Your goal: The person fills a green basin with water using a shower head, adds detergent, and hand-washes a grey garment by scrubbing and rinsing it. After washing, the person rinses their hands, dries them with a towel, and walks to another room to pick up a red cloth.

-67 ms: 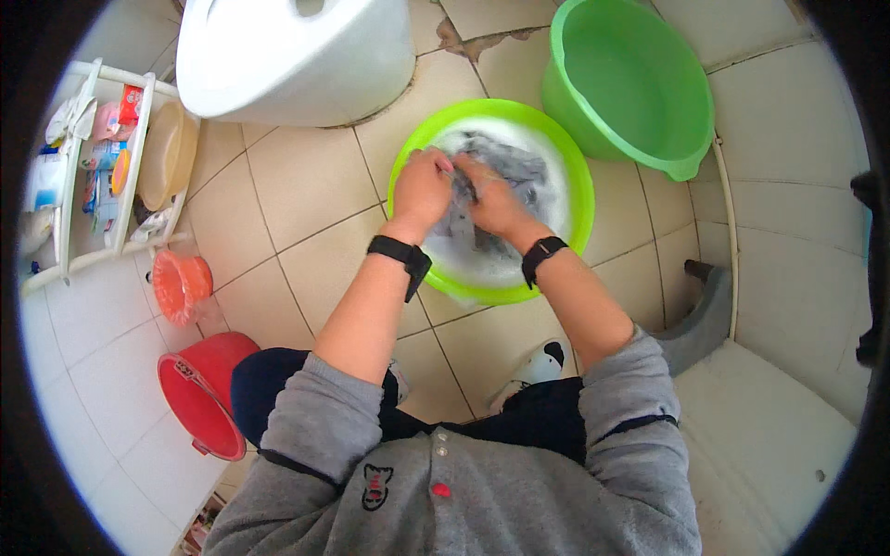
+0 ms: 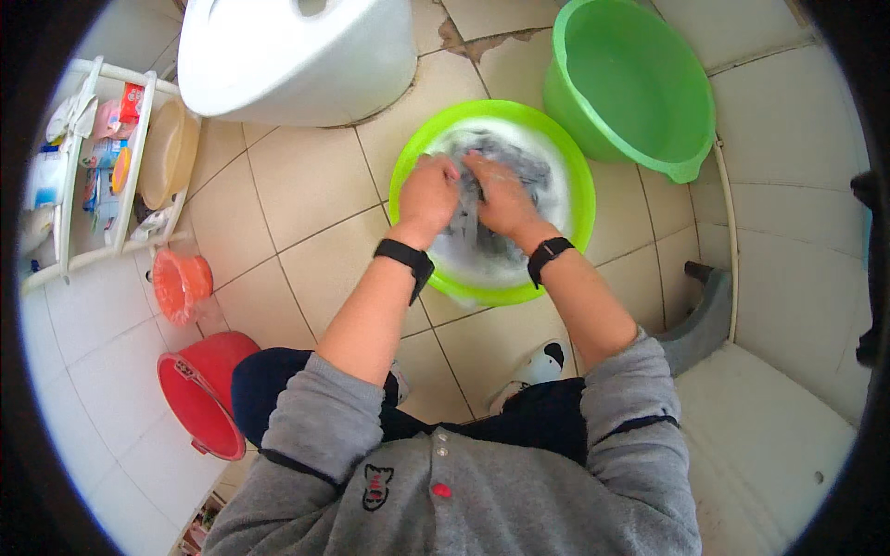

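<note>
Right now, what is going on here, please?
A person has the left hand and the right hand at a grey cloth among white suds, inside a lime-green basin on the tiled floor. Whether either hand grips the cloth is unclear. A green tub and a red bucket are nearby.

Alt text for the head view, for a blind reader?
A person's left hand and right hand handle grey cloth in a sudsy lime-green basin on a tiled floor; a green tub upper right, a red bucket lower left.
</note>
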Available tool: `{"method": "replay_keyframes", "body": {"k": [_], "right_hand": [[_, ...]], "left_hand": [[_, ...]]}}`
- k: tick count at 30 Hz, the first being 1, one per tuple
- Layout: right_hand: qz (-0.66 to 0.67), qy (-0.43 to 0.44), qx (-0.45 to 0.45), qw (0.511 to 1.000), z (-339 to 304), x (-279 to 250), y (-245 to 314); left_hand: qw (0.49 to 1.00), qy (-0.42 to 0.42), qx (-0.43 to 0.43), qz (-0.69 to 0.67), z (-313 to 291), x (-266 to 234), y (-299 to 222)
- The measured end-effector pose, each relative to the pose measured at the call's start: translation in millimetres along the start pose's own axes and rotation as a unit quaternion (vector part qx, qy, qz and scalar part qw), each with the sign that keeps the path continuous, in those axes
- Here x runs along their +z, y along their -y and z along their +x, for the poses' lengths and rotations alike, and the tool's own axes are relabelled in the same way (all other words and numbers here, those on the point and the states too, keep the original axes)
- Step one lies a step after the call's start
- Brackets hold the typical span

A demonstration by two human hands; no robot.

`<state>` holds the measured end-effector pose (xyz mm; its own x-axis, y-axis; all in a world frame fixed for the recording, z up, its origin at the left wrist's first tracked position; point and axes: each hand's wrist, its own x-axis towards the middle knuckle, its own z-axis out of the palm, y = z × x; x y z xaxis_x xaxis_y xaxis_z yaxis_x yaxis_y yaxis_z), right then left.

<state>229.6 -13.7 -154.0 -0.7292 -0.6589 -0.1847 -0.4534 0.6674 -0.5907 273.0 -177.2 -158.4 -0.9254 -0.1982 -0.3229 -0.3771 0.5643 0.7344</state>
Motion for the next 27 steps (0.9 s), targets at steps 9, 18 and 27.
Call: {"method": "replay_keyframes", "body": {"k": [9,18,27], "right_hand": [[-0.319,0.174,0.121,0.924,-39.2,-26.0,-16.3],[-0.310,0.287,0.258,0.869,-32.8,4.1,-15.8],[-0.308,0.281,0.260,0.871,-27.4,36.7,-48.5]], "left_hand": [[0.974,0.115,0.084,0.174,-56.5,58.5,-9.9],[0.932,0.184,0.086,0.300,-43.3,75.9,11.1],[0.936,0.261,0.007,0.234,-18.4,90.2,21.2]]}}
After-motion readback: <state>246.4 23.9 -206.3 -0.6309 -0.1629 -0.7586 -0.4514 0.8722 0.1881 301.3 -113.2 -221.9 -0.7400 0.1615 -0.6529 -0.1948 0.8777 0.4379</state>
